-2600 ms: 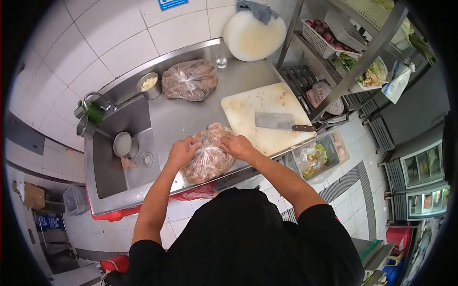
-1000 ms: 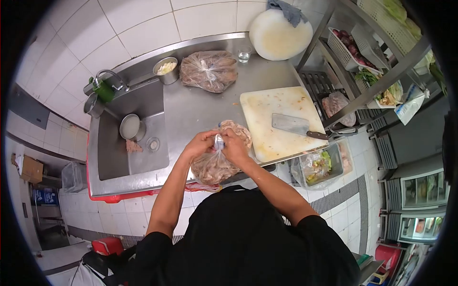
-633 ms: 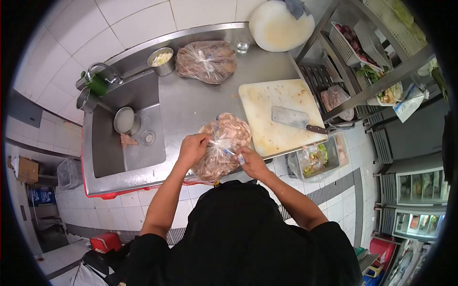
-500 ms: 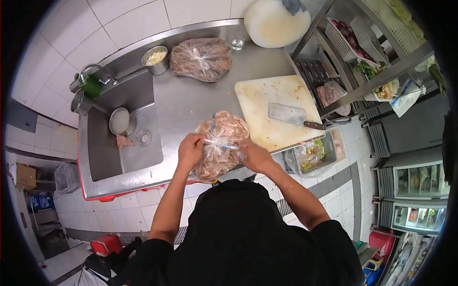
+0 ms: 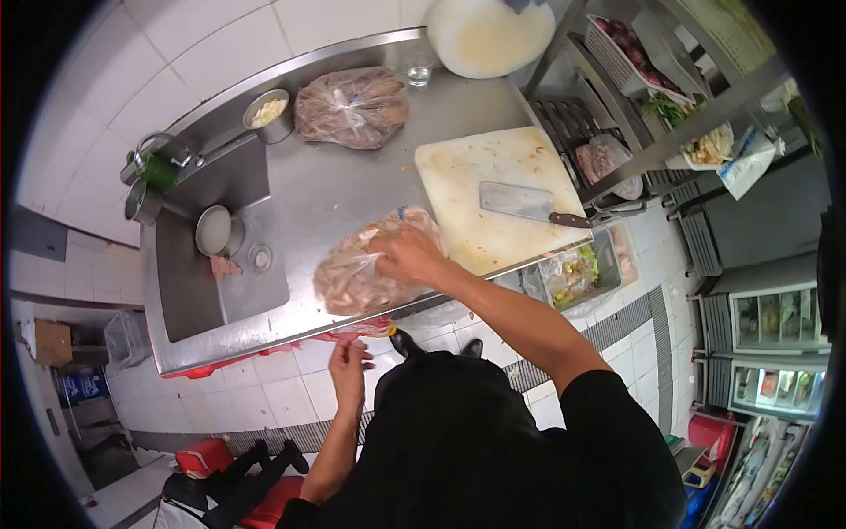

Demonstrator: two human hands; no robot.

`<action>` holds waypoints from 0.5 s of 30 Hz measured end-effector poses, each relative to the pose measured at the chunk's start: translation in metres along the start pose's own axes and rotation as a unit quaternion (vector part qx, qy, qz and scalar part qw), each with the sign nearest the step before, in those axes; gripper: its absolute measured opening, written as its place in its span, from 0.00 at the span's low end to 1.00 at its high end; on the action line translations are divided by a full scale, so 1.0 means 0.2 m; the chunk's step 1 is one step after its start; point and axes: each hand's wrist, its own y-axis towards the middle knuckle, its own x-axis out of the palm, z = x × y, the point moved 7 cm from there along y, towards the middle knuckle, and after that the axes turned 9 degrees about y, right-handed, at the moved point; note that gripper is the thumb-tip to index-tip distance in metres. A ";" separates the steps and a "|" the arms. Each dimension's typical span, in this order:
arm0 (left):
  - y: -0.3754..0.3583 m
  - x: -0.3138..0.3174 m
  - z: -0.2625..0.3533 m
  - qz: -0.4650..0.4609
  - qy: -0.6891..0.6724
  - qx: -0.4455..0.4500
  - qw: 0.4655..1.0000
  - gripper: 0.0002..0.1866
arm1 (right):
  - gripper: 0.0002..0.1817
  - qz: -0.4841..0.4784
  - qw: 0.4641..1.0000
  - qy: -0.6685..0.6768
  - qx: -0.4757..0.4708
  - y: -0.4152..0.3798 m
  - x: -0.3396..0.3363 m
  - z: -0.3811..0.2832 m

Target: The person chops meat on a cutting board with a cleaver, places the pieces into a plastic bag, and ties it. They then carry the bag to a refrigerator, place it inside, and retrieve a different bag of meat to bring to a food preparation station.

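Observation:
A clear plastic bag of pale pink meat (image 5: 345,282) lies at the counter's front edge, left of the white cutting board (image 5: 441,167). My right hand (image 5: 407,254) is closed on the gathered top of this bag. Below the edge, near a red bag (image 5: 352,330), my left hand (image 5: 351,354) is raised off the meat bag with curled fingers; whether it holds anything small I cannot make out. On the board rests a cleaver (image 5: 520,201) with a dark handle. A second tied bag of meat (image 5: 352,108) sits farther back.
At the left is a sink (image 5: 189,304) holding a metal pot (image 5: 218,231). A metal bowl of chopped pale food (image 5: 270,115) and a glass (image 5: 419,70) stand at the back. A bin with scraps (image 5: 577,275) is below the board; shelves with baskets (image 5: 630,57) rise at right.
My left hand has let go of the bag top and moved down toward my body. My right hand has shifted left over the bag, which has moved slightly left. The view has shifted a little.

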 end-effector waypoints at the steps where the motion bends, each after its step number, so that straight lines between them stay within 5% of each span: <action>1: -0.04 0.10 -0.01 -0.049 -0.070 -0.059 0.995 0.22 | 0.10 0.014 0.999 0.012 0.027 -0.08 -0.08 -0.03; 4: -0.07 0.42 0.12 -0.114 -0.211 0.017 0.971 0.24 | 0.10 0.117 0.987 0.096 0.059 -0.37 -0.29 -0.13; 6: 0.01 0.66 0.10 -0.276 -0.238 0.061 0.929 0.31 | 0.11 0.172 0.968 0.146 0.107 -0.62 -0.43 -0.15; 12: -0.42 1.70 0.07 -0.382 -0.115 -0.060 0.915 0.39 | 0.12 0.393 0.876 0.118 0.252 -1.69 -1.06 -0.07; 15: -0.74 2.23 0.01 -0.617 -0.044 -0.015 0.785 0.48 | 0.13 0.498 0.804 0.085 0.314 -2.37 -1.35 -0.05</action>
